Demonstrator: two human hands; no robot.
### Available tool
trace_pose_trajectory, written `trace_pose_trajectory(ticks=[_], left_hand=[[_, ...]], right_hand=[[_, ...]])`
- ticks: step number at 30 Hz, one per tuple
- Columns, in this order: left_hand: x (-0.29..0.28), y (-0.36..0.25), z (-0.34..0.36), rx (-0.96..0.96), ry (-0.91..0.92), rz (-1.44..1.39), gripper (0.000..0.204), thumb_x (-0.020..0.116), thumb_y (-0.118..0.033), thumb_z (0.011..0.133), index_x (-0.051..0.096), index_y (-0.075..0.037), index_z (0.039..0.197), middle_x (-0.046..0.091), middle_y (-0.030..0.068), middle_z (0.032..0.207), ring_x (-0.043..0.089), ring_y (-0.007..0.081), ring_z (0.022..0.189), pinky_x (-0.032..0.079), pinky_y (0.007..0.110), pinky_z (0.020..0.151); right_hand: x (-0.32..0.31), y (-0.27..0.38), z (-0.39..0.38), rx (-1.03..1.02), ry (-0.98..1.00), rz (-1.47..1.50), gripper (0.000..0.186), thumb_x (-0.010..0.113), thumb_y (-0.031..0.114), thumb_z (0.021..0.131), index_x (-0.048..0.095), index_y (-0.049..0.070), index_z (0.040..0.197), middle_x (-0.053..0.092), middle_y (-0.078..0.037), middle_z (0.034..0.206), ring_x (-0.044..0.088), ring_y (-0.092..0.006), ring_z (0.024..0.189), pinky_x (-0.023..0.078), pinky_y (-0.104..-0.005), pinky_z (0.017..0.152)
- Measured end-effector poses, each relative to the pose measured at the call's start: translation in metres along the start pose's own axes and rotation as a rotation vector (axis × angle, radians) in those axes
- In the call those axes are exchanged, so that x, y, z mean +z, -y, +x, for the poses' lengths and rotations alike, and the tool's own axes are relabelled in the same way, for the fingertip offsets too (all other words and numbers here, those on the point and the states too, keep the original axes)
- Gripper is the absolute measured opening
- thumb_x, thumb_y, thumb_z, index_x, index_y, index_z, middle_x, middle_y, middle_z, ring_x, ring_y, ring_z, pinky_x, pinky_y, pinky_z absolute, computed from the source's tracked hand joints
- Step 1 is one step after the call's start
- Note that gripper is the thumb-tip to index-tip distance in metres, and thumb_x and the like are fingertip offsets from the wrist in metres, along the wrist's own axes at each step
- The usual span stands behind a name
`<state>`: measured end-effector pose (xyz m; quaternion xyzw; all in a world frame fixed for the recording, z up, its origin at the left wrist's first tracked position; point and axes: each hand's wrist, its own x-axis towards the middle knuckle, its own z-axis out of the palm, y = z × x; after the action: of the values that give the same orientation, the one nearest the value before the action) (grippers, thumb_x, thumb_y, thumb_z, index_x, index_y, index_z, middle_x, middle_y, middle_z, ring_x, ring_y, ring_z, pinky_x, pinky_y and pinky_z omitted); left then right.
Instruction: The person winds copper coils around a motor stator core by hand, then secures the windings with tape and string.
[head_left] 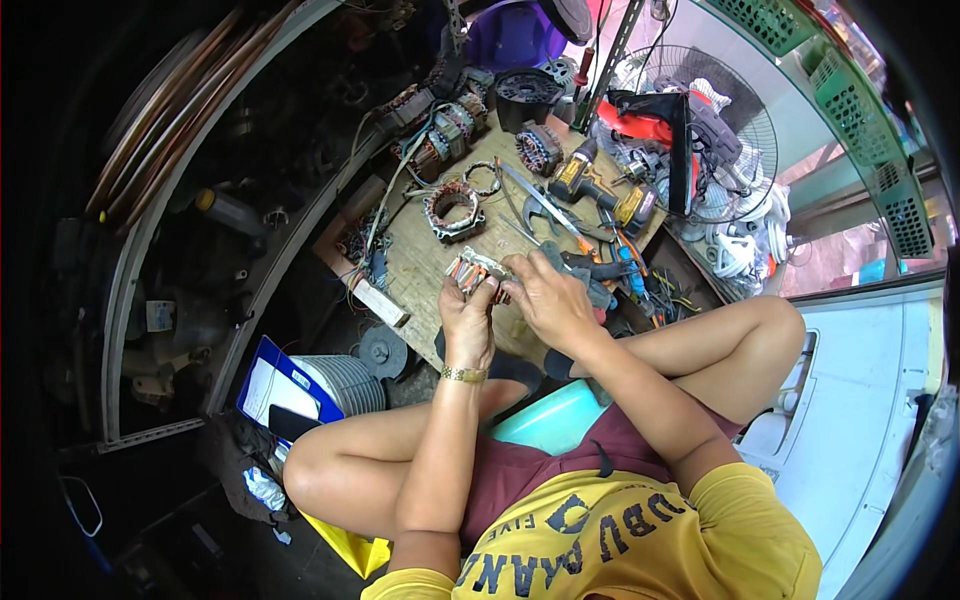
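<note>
Orange-striped, ridged motor part (472, 271) between left hand (467, 322) and right hand (551, 302)

small electrical repair workshop, by the look of it. low wooden work surface (412, 245) bearing a copper-wound stator ring (455, 234) and a cordless drill (575, 178); a wire fan guard (757, 112) among heaped parts (740, 246) (green perforated baskets (850, 105) at the right edge).

Hands (548, 305) partly hide what seems a wound stator (474, 269).

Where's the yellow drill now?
In the head view, the drill lies right of centre on the wooden board, beyond the right hand, beside a copper coil.
</note>
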<state>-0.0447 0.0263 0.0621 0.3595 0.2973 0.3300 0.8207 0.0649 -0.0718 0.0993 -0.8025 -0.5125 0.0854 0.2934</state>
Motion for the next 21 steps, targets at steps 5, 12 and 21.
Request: trace_pose_trajectory(ticks=[5,12,21], left_hand=[[0.018,0.014,-0.008,0.228,-0.158,0.105,0.039,0.065,0.01,0.089,0.049,-0.001,0.122,0.064,0.0075,0.113,0.062,0.014,0.105,0.051,0.028,0.092],[0.007,0.011,0.004,0.109,-0.127,-0.043,0.04,0.06,0.008,0.091,0.048,0.002,0.129,0.065,0.009,0.113,0.066,0.0156,0.096,0.056,0.029,0.083],[0.0,0.003,0.003,-0.025,-0.142,-0.171,0.032,0.059,0.002,0.094,0.049,-0.001,0.125,0.065,0.0079,0.104,0.069,0.0159,0.087,0.061,0.031,0.077]], right_hand=[[0.004,0.016,0.003,0.124,-0.004,-0.005,0.028,0.056,0.031,0.1,0.056,0.011,0.12,0.059,-0.017,0.108,0.066,-0.0433,0.084,0.053,-0.0531,0.069],[0.039,-0.034,0.018,-0.039,-0.194,0.337,0.041,0.046,0.038,0.106,0.063,0.0,0.109,0.067,-0.02,0.101,0.067,-0.0376,0.098,0.052,-0.0465,0.083],[-0.008,-0.026,0.004,0.085,0.143,0.375,0.041,0.047,0.035,0.106,0.049,0.014,0.141,0.065,-0.015,0.1,0.067,-0.0301,0.092,0.052,-0.0389,0.08]])
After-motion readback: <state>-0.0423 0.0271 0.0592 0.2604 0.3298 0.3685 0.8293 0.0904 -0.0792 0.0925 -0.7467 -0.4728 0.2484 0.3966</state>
